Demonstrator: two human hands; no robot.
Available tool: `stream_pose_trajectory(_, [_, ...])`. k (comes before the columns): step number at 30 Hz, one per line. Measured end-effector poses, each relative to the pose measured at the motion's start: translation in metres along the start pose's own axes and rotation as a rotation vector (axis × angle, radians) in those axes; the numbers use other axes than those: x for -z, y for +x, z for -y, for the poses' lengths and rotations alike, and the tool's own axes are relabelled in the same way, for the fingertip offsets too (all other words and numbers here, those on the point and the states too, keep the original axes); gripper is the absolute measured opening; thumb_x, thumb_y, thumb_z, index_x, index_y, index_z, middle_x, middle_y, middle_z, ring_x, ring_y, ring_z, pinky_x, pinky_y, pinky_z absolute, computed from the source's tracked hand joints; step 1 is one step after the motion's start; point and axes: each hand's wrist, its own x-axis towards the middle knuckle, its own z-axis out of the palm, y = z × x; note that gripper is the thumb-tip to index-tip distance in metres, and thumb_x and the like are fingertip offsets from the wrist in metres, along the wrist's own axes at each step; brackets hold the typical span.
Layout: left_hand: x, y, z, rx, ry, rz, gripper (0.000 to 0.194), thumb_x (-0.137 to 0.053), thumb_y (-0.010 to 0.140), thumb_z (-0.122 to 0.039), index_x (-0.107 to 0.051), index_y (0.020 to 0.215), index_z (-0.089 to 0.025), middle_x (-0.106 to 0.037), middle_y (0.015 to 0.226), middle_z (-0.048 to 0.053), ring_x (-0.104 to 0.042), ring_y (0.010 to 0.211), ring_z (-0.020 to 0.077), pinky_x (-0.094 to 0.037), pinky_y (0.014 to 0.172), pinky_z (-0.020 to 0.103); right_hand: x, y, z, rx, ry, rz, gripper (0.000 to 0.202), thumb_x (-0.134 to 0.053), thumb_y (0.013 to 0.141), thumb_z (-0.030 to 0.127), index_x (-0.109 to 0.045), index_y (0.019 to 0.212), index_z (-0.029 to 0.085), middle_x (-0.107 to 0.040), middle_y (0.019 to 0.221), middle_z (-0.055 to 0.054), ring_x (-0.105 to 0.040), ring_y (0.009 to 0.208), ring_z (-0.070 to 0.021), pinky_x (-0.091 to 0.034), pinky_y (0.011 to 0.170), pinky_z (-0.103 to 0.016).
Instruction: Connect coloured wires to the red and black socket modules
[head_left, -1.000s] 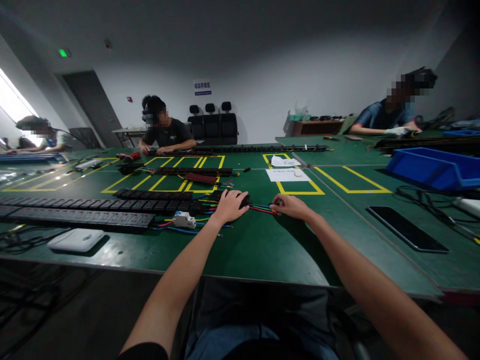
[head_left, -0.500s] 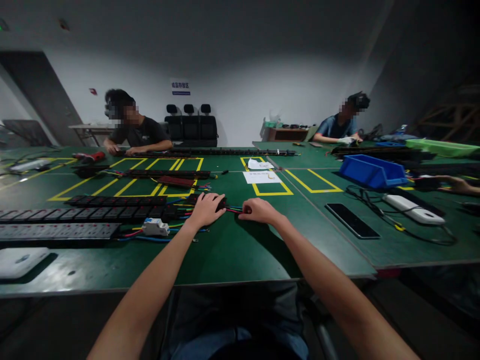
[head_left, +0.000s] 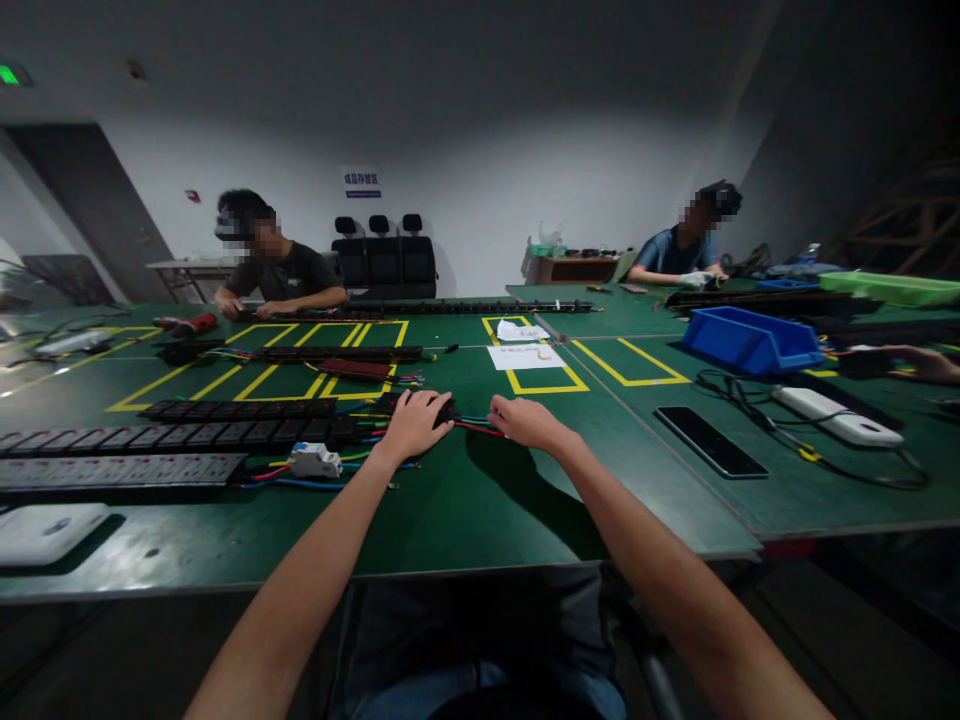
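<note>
My left hand (head_left: 415, 425) lies over a black block (head_left: 386, 402), fingers curved across its top; most of the block is hidden. Thin red, green and blue wires (head_left: 472, 419) run from beside that hand toward the right. My right hand (head_left: 523, 420) pinches them a short way off, its fingertips closed and the wire ends out of sight. Just left of my hands lie black power strips (head_left: 247, 432) with coloured wires at their ends. A small white-and-blue circuit breaker (head_left: 315, 459) sits among the wires near my left forearm.
A black phone (head_left: 709, 441), a blue bin (head_left: 750, 342) and a white device with cable (head_left: 836, 415) lie to the right. Another white device (head_left: 49, 532) is at front left. Papers (head_left: 526, 357) lie ahead. Two people work across the green table; another person's hand (head_left: 926, 362) shows far right.
My right hand has shifted slightly right, away from my left hand, so more of the wires shows between them. The left hand keeps its place on the block. The view has tilted slightly.
</note>
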Motion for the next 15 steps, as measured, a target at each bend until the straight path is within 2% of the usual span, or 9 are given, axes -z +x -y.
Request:
stream_pose_trajectory(3, [-0.001, 0.0, 0.001, -0.001, 0.001, -0.002, 0.054, -0.054, 0.101, -0.046, -0.054, 0.15, -0.023, -0.062, 0.143, 0.015, -0.053, 0.137, 0.0321, -0.03, 0.123, 0.059, 0.0, 0.0, -0.008, 0.067, 0.221, 0.062, 0.02, -0.069, 0.094, 0.04, -0.065, 0.104, 0.023, -0.071, 0.088, -0.003, -0.064, 0.075, -0.0179, -0.037, 0.062, -0.024])
stream_pose_trajectory(5, [-0.002, 0.0, 0.001, -0.001, 0.0, -0.001, 0.054, -0.054, 0.101, -0.046, -0.053, 0.151, -0.023, -0.062, 0.143, 0.014, -0.053, 0.138, 0.032, -0.03, 0.123, 0.059, -0.001, 0.001, -0.015, 0.122, 0.343, 0.12, 0.029, -0.08, 0.081, 0.032, -0.065, 0.103, 0.023, -0.069, 0.088, 0.0, -0.062, 0.074, -0.0161, -0.039, 0.061, -0.023])
stream_pose_trajectory(7, [-0.002, 0.0, 0.002, -0.001, 0.0, -0.001, 0.055, -0.055, 0.101, -0.047, -0.053, 0.151, -0.023, -0.062, 0.143, 0.014, -0.053, 0.138, 0.0316, -0.03, 0.123, 0.058, -0.003, 0.003, -0.021, 0.176, 0.428, 0.106, 0.028, -0.077, 0.074, 0.021, -0.065, 0.1, 0.021, -0.067, 0.088, 0.001, -0.06, 0.075, -0.0147, -0.041, 0.063, -0.023])
stream_pose_trajectory(9, [-0.003, 0.0, 0.002, -0.003, 0.002, -0.004, 0.055, -0.055, 0.101, -0.047, -0.053, 0.151, -0.024, -0.061, 0.143, 0.014, -0.053, 0.137, 0.0312, -0.03, 0.123, 0.057, -0.005, 0.006, -0.025, 0.202, 0.514, 0.041, 0.021, -0.071, 0.075, 0.019, -0.064, 0.095, 0.02, -0.065, 0.084, 0.001, -0.058, 0.073, -0.0143, -0.043, 0.064, -0.024])
stream_pose_trajectory(11, [-0.004, 0.0, 0.002, -0.005, 0.003, -0.009, 0.054, -0.054, 0.101, -0.048, -0.053, 0.151, -0.025, -0.062, 0.143, 0.013, -0.053, 0.137, 0.0309, -0.029, 0.123, 0.056, -0.009, 0.01, -0.026, 0.184, 0.594, -0.061, 0.015, -0.069, 0.078, 0.024, -0.064, 0.093, 0.02, -0.063, 0.079, 0.001, -0.058, 0.071, -0.0146, -0.044, 0.065, -0.026])
stream_pose_trajectory(15, [-0.005, 0.0, 0.002, -0.005, 0.004, -0.006, 0.055, -0.053, 0.102, -0.048, -0.053, 0.151, -0.024, -0.061, 0.144, 0.014, -0.053, 0.138, 0.0314, -0.028, 0.123, 0.058, -0.02, 0.019, -0.016, 0.08, 0.742, -0.304, 0.025, -0.069, 0.082, 0.038, -0.065, 0.098, 0.02, -0.065, 0.078, 0.001, -0.06, 0.068, -0.0161, -0.049, 0.063, -0.028])
